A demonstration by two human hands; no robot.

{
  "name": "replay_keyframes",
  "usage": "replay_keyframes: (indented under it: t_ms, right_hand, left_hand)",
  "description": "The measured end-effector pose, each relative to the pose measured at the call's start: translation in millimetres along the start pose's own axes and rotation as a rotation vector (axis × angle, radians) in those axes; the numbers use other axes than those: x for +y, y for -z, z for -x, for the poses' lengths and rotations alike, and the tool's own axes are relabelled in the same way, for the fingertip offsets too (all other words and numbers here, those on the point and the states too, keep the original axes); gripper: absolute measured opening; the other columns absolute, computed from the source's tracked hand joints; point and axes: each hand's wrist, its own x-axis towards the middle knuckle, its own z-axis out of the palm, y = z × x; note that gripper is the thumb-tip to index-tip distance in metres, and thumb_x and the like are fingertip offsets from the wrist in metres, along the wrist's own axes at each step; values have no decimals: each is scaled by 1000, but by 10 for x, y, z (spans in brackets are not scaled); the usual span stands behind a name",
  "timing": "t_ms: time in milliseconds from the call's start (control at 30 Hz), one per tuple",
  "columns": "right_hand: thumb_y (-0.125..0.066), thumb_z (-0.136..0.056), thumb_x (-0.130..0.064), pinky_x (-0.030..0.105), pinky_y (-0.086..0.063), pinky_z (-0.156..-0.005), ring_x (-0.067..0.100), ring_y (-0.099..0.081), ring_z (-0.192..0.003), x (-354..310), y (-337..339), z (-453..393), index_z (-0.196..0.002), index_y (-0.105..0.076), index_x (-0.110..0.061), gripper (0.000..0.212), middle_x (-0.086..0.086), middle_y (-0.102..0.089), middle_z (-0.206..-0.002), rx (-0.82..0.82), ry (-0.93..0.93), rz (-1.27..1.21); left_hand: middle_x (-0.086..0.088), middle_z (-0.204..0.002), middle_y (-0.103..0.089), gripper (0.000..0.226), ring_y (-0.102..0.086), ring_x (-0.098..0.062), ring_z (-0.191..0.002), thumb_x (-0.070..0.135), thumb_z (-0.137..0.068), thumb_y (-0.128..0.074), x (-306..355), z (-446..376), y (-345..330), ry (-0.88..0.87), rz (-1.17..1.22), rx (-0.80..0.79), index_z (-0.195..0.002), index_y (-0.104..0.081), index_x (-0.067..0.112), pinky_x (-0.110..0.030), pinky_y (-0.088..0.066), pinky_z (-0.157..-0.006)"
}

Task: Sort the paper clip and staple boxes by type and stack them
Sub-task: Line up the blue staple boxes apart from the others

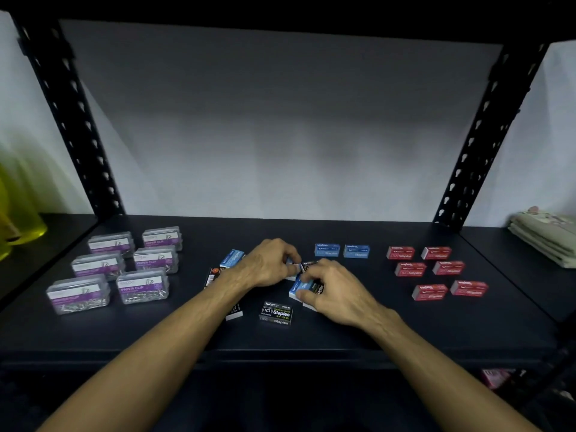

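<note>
Left hand (pixel 268 265) pinches small box, colour hidden. Right hand (pixel 332 291) grips blue box (pixel 297 286). Black box (pixel 276 313) near, on shelf (pixel 343 332).

Operator: two bare forearms in view, no sleeves visible up to the frame edge. Left hand (pixel 268 265) and right hand (pixel 335 289) ungloved; no rings, watch or wristband visible.
</note>
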Motion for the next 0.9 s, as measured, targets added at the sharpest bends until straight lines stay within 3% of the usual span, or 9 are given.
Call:
replay_keyframes:
  t_ms: [100, 233, 367, 467, 600, 767, 833, 900]
  right_hand:
    - [-64, -85, -44, 31, -46, -81, 10, -51, -95, 20, 1, 7, -96, -68, -29, 19, -11, -55, -96, 18, 7, 19]
    - [-59, -88, -38, 30, -44, -74, 11, -52, -89, 47, 35, 1, -90, -67, -30, 11, -11, -56, -89, 16, 7, 44]
    - [-57, -90, -38, 26, -36, -69, 8, -50, -88, 79, 63, 3, -112, -67, -34, 25, -14, -55, -89, -23, 36, 74]
    - [-58, -90, -37, 26, -38, -72, 6, -49, -90, 93, 69, 9, -118, -66, -33, 29, -15, -54, -91, -41, 40, 57]
    - [-61, -85, -38, 26, -43, -70, 5, -50, -84, 85, 82, -25, -112, -67, -31, 28, -13, -56, -83, -63, 31, 44]
    - [-65, -79, -44, 26, -45, -63, 6, -54, -74, 73, 88, -71, -102, -66, -29, 28, -10, -57, -74, -99, 12, 25]
    - [-66, -79, -44, 29, -47, -64, 6, -55, -71, 66, 93, -82, -102, -67, -28, 27, -9, -58, -74, -100, 13, 22]
    - [-66, -80, -43, 30, -49, -64, 7, -56, -70, 61, 96, -91, -103, -68, -27, 28, -9, -59, -75, -103, 12, 21]
  left_hand:
    - [11, -79, -60, 17, -60, -11, -78, 33, -86, -71, -8, -23, -8, 3, -21, 10, -101, -73, 25, -22, -42, -67]
    - [6, -87, -65, 28, -62, -13, -81, 40, -78, -77, -19, -10, -3, 22, -31, 6, -101, -71, 24, -28, -50, -74]
    - [10, -80, -59, 24, -57, -9, -73, 30, -77, -76, -6, -9, -10, 28, -48, 0, -99, -67, 23, -22, -42, -62]
    - [12, -80, -56, 25, -53, -4, -69, 21, -75, -74, -18, 2, -16, 49, -46, 11, -98, -66, 24, -19, -36, -56]
    - [7, -95, -63, 29, -60, -12, -85, 20, -75, -74, -48, 54, 10, 45, -44, -3, -104, -68, 23, -27, -50, -73]
    - [17, -80, -62, 27, -59, 0, -74, 18, -78, -71, -158, 121, 102, -6, -19, -13, -104, -72, 26, -7, -38, -61]
    - [13, -93, -69, 27, -63, -1, -82, 16, -82, -68, -192, 138, 140, -35, -11, -35, -108, -73, 24, -8, -44, -70]
    - [8, -105, -73, 27, -66, -4, -93, 14, -87, -64, -223, 156, 165, -61, 6, -45, -112, -72, 22, -17, -51, -85]
